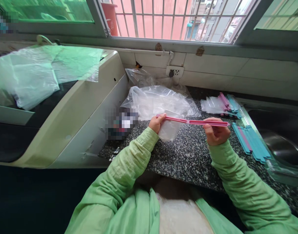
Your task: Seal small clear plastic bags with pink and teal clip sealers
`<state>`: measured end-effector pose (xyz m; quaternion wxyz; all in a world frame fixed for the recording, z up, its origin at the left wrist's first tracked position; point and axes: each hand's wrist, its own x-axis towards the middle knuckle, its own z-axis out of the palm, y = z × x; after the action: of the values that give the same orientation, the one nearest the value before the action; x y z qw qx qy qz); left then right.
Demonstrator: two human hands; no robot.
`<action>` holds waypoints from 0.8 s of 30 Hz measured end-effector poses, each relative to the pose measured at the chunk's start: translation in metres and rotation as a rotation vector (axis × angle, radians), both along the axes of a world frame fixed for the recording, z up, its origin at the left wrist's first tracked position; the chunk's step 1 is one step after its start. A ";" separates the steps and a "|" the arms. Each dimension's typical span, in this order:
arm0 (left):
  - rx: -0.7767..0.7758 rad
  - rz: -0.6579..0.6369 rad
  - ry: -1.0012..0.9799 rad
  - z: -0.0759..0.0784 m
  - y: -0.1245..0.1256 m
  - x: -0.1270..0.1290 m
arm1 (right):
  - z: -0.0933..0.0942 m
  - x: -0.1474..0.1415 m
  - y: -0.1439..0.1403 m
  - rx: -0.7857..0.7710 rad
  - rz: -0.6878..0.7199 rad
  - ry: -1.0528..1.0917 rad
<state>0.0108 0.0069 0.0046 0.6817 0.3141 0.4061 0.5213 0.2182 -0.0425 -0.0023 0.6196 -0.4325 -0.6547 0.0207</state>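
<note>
A long pink bag-sealing clip (187,122), opened out at its middle joint, stretches between my two hands above the speckled counter. My left hand (156,124) is closed on its left end and on the top of a small clear plastic bag (168,130), which hangs below the clip. Around the clip's right end the fingers of my right hand (217,132) are wrapped. Behind them lies a heap of clear plastic bags (161,100). Blue and pink clips (251,143) lie to the right of my right hand.
At the back right sit small bags with pink and blue clips (222,104). A sink (282,136) is set into the counter (183,162) at right. A large beige machine (90,107) draped with plastic stands at left. A wall socket (174,71) is below the barred window.
</note>
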 end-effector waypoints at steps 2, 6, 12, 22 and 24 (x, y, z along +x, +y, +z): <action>-0.003 -0.005 0.001 0.000 0.000 0.000 | 0.002 -0.001 -0.001 -0.003 -0.005 -0.007; 0.019 0.003 0.025 0.000 -0.001 0.000 | 0.006 -0.002 -0.001 0.038 0.002 -0.031; 0.056 -0.004 0.064 0.001 -0.001 0.000 | 0.010 -0.002 -0.001 0.044 -0.001 -0.087; 0.143 -0.040 0.104 -0.008 0.000 0.000 | 0.008 -0.007 0.003 0.048 0.067 -0.177; 0.130 -0.048 0.111 -0.007 -0.001 0.001 | 0.007 -0.009 0.003 0.033 0.068 -0.184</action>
<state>0.0115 0.0059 -0.0023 0.6487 0.3955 0.4010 0.5119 0.2097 -0.0393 0.0049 0.5630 -0.3999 -0.7232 -0.0089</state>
